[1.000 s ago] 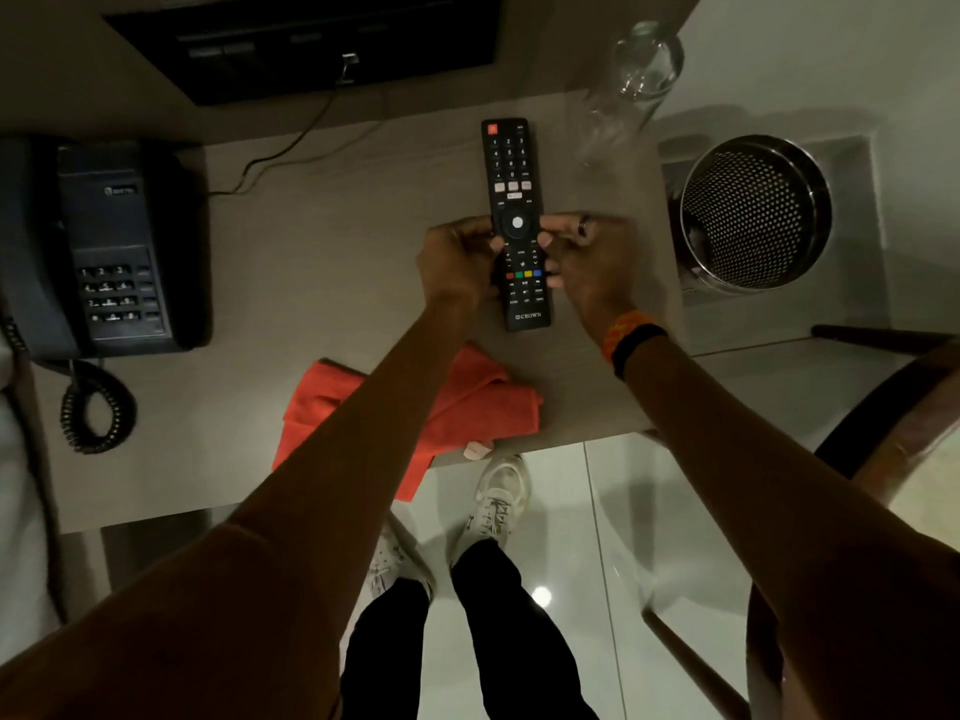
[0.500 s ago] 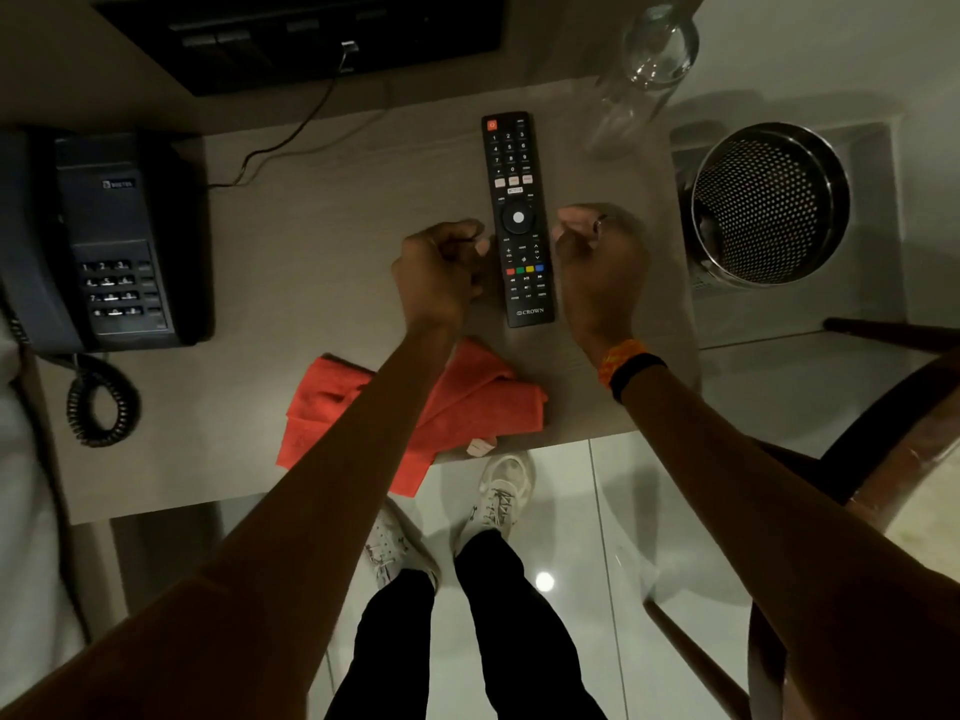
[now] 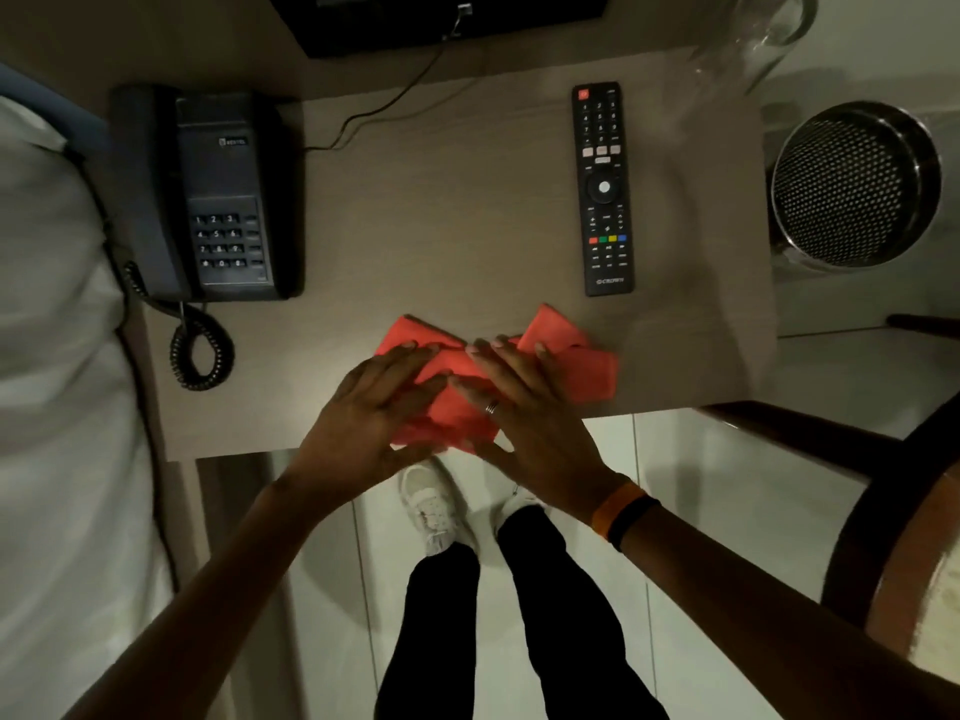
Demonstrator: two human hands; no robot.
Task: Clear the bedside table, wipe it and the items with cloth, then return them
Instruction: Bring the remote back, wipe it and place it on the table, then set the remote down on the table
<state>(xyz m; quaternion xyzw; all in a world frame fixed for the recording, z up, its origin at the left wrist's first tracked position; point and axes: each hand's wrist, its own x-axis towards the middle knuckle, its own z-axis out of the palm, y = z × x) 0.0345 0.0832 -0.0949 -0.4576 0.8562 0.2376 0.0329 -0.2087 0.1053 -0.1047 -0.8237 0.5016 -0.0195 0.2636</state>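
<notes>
A red cloth (image 3: 576, 356) lies crumpled at the front edge of the beige bedside table (image 3: 457, 210). My left hand (image 3: 374, 407) rests flat on the cloth's left part, fingers spread. My right hand (image 3: 530, 407), with a ring, lies flat on its middle, fingers apart. Neither hand has closed around the cloth. A black remote control (image 3: 602, 189) lies lengthwise on the table's right side, untouched. A dark desk telephone (image 3: 208, 200) sits at the left, its coiled cord (image 3: 200, 350) hanging toward the front.
A clear glass bottle (image 3: 753, 49) stands at the table's back right corner. A perforated metal bin (image 3: 857, 184) sits on the floor to the right. A wooden chair (image 3: 893, 511) is at lower right, white bedding (image 3: 52, 356) at left. My feet stand below the table edge.
Both hands have let go of the remote and pulled back to the table's front edge, coming down flat on the red cloth. The remote stays where it was set.
</notes>
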